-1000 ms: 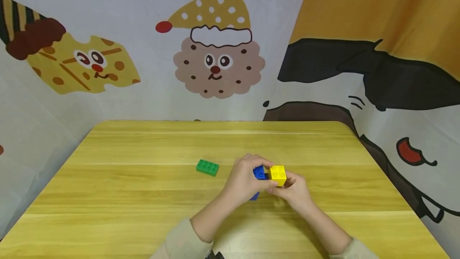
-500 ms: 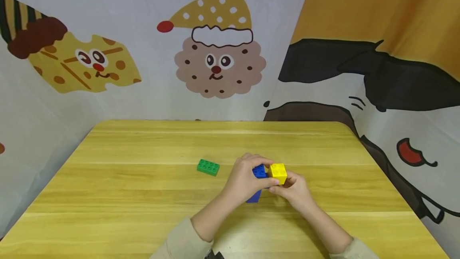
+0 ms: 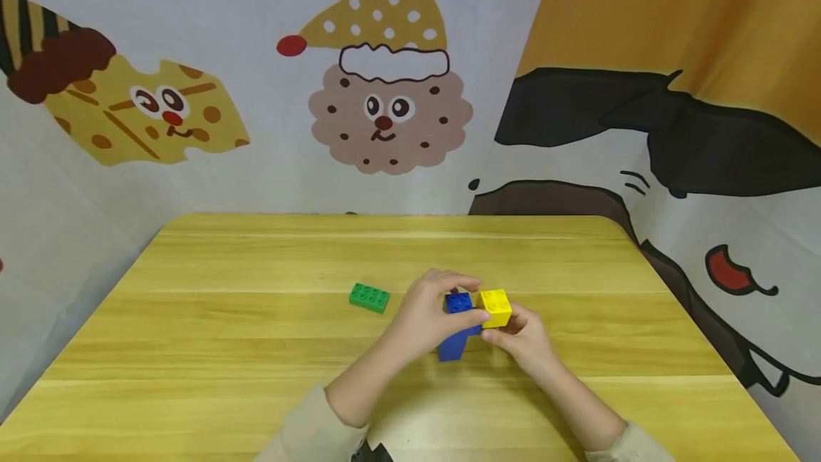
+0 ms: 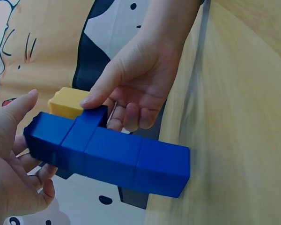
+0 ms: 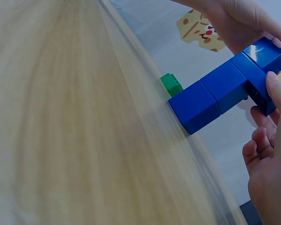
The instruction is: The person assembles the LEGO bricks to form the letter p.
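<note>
A tower of several blue building bricks (image 4: 131, 152) stands upright on the table, with one blue brick (image 5: 258, 96) jutting sideways near its top. On that jutting brick sits a yellow brick (image 3: 494, 308), its studs facing up. My right hand (image 3: 529, 344) holds the jutting brick's end, thumb against its side and fingers loosely bent below. My left hand (image 3: 426, 319) surrounds the tower's top with thumb and fingers spread apart. In the left wrist view its thumb tip (image 4: 32, 93) shows a gap to the yellow brick.
A flat green brick (image 3: 369, 297) with studs lies on the wooden table (image 3: 256, 348), left of the tower and farther back. Behind the table hangs a cloth (image 3: 385, 194) printed with cartoon figures.
My left hand has shifted left and loosened away from the yellow brick, so more of the blue tower shows. The right hand and green brick have stayed nearly in place.
</note>
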Available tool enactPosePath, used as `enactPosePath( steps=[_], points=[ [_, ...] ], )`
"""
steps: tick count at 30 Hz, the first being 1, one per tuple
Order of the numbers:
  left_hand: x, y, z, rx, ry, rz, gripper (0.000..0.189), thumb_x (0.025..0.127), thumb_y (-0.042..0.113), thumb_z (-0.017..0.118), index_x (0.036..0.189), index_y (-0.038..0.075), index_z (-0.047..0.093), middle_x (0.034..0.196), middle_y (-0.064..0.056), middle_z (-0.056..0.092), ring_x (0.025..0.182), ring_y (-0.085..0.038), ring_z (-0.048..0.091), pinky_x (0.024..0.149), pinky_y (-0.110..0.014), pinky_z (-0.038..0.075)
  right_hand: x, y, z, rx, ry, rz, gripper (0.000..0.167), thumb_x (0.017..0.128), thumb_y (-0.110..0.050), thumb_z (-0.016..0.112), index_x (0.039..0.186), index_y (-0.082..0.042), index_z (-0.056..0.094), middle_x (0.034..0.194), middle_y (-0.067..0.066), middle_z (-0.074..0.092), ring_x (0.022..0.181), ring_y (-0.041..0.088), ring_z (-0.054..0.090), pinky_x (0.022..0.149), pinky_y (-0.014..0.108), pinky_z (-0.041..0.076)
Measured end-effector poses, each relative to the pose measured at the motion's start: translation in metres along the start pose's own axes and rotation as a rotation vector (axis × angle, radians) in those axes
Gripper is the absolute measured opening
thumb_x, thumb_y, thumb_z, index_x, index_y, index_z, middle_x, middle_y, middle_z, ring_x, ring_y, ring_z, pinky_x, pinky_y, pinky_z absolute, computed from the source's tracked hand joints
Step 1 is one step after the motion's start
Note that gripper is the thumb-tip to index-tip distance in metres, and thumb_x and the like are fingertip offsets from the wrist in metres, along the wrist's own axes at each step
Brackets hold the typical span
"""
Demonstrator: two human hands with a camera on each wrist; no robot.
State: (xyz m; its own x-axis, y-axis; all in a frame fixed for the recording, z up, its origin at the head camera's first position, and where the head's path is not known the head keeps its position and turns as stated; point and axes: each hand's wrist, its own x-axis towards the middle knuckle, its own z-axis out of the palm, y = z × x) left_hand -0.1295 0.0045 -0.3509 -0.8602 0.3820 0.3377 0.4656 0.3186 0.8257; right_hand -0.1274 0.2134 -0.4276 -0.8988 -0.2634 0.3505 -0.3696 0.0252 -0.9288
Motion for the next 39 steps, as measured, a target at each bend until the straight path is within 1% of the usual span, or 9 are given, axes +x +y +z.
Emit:
enactPosePath(
  steps=[5, 8, 11, 14, 20, 25, 31, 34, 39],
  points=[
    [-0.005, -0.001, -0.013, -0.031, 0.020, -0.018, 0.041, 0.083, 0.041, 0.074, 0.117, 0.020, 0.068, 0.112, 0.013, 0.062, 0.103, -0.012, 0.053, 0.084, -0.038, 0.048, 0.001, 0.000, 0.001, 0.028, 0.015, -0.010, 0.042, 0.082, 0.012, 0.066, 0.116, -0.013, 0.065, 0.104, -0.003, 0.068, 0.089, 0.011, 0.064, 0.075, 0.025, 0.052],
    [-0.008, -0.004, -0.021, -0.057, 0.040, -0.010, 0.039, 0.084, 0.038, 0.074, 0.117, 0.020, 0.068, 0.110, 0.011, 0.064, 0.101, -0.014, 0.054, 0.082, -0.038, 0.048, 0.001, 0.000, 0.001, 0.033, 0.016, -0.016, 0.045, 0.082, 0.012, 0.066, 0.115, -0.019, 0.065, 0.103, -0.003, 0.068, 0.089, 0.011, 0.063, 0.075, 0.024, 0.052],
    [-0.011, -0.009, -0.028, -0.047, 0.067, 0.021, 0.037, 0.084, 0.035, 0.074, 0.117, 0.019, 0.068, 0.108, 0.010, 0.065, 0.099, -0.012, 0.055, 0.084, -0.038, 0.047, 0.001, 0.000, 0.001, 0.032, 0.019, -0.007, 0.043, 0.083, 0.011, 0.066, 0.115, -0.017, 0.064, 0.103, -0.003, 0.068, 0.088, 0.011, 0.062, 0.076, 0.024, 0.052],
    [-0.013, -0.013, -0.035, -0.038, 0.091, 0.048, 0.035, 0.084, 0.030, 0.076, 0.117, 0.019, 0.068, 0.107, 0.009, 0.066, 0.098, -0.009, 0.054, 0.087, -0.039, 0.044, 0.001, -0.001, 0.001, 0.025, 0.030, 0.012, 0.039, 0.083, 0.011, 0.066, 0.115, -0.010, 0.064, 0.103, -0.003, 0.067, 0.089, 0.011, 0.062, 0.076, 0.024, 0.051],
    [-0.020, -0.022, -0.047, -0.060, 0.092, 0.038, 0.035, 0.083, 0.024, 0.077, 0.117, 0.022, 0.068, 0.108, 0.009, 0.065, 0.100, -0.010, 0.053, 0.087, -0.043, 0.042, 0.001, -0.002, 0.002, 0.000, 0.047, 0.028, 0.036, 0.082, 0.011, 0.066, 0.116, 0.004, 0.060, 0.103, -0.003, 0.066, 0.090, 0.011, 0.060, 0.077, 0.023, 0.050],
    [-0.025, -0.034, -0.056, -0.048, 0.081, 0.043, 0.037, 0.083, 0.024, 0.077, 0.119, 0.020, 0.067, 0.110, 0.004, 0.065, 0.103, -0.017, 0.055, 0.087, -0.042, 0.045, 0.001, -0.001, 0.001, 0.001, 0.046, 0.037, 0.035, 0.081, 0.011, 0.067, 0.115, 0.001, 0.061, 0.101, -0.002, 0.066, 0.089, 0.011, 0.060, 0.077, 0.023, 0.051],
    [-0.031, -0.052, -0.068, -0.035, 0.079, 0.033, 0.041, 0.082, 0.023, 0.078, 0.121, 0.018, 0.066, 0.111, 0.006, 0.064, 0.102, -0.016, 0.054, 0.088, -0.050, 0.045, -0.001, 0.001, 0.002, -0.024, 0.052, 0.073, 0.037, 0.081, 0.008, 0.069, 0.116, 0.007, 0.058, 0.101, -0.001, 0.066, 0.088, 0.012, 0.060, 0.076, 0.024, 0.051],
    [-0.034, -0.060, -0.074, -0.042, 0.076, 0.025, 0.042, 0.082, 0.023, 0.078, 0.122, 0.018, 0.065, 0.112, 0.003, 0.064, 0.103, -0.022, 0.054, 0.088, -0.052, 0.044, -0.001, 0.001, 0.002, -0.017, 0.051, 0.076, 0.037, 0.081, 0.008, 0.070, 0.116, 0.003, 0.059, 0.101, -0.001, 0.066, 0.087, 0.012, 0.060, 0.076, 0.024, 0.051],
    [-0.038, -0.070, -0.082, -0.048, 0.072, 0.004, 0.043, 0.081, 0.022, 0.079, 0.121, 0.016, 0.066, 0.113, 0.003, 0.064, 0.104, -0.027, 0.054, 0.087, -0.054, 0.045, -0.002, 0.001, 0.002, -0.010, 0.051, 0.075, 0.037, 0.081, 0.008, 0.069, 0.116, 0.002, 0.059, 0.102, -0.001, 0.066, 0.087, 0.012, 0.060, 0.076, 0.024, 0.052]
  ],
)
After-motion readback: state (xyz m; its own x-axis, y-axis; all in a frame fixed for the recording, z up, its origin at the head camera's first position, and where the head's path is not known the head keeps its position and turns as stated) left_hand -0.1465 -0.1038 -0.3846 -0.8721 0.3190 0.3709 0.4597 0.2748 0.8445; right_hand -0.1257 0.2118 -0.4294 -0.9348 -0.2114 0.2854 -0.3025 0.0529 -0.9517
